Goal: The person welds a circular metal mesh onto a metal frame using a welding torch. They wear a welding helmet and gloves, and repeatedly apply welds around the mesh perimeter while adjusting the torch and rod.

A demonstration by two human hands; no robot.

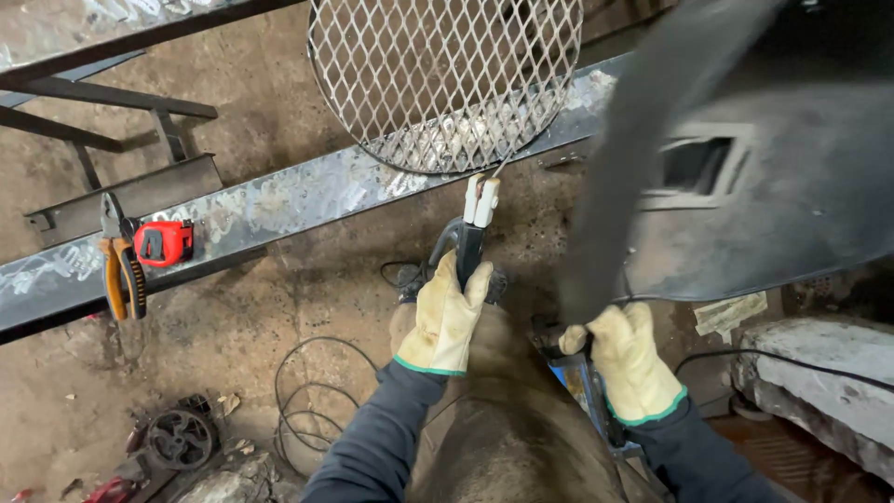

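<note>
Nearest the camera, and largest in view, a dark welding shield (764,158) fills the upper right, its matt face scuffed and its small rectangular window visible; the right hand (626,361), in a pale leather glove with a green cuff band, is closed around the shield's handle and holds it raised, clear of the work. Next in size, a long steel beam (279,200) runs diagonally from near left to far right, its flat top mottled with grey scale and bright ground patches. Resting on it at the far side is a round grille of expanded metal mesh (438,74), diamond-patterned and rimmed by a thin ring. The left hand (445,317), gloved alike, is clenched around an electrode holder (473,228) with dark grips and pale jaws; a thin rod (507,163) runs from it to the lower edge of the mesh, where ring meets beam. No arc or glow shows. Judged from this, the grille is positioned but the joint at the rod tip is not yet visibly welded; whether other points along the rim are tacked cannot be told. Smaller items: black cable (312,387) coiled on the dirt floor, orange-handled pliers (121,270) and a red tape measure (164,242) on the beam at near left.
</note>
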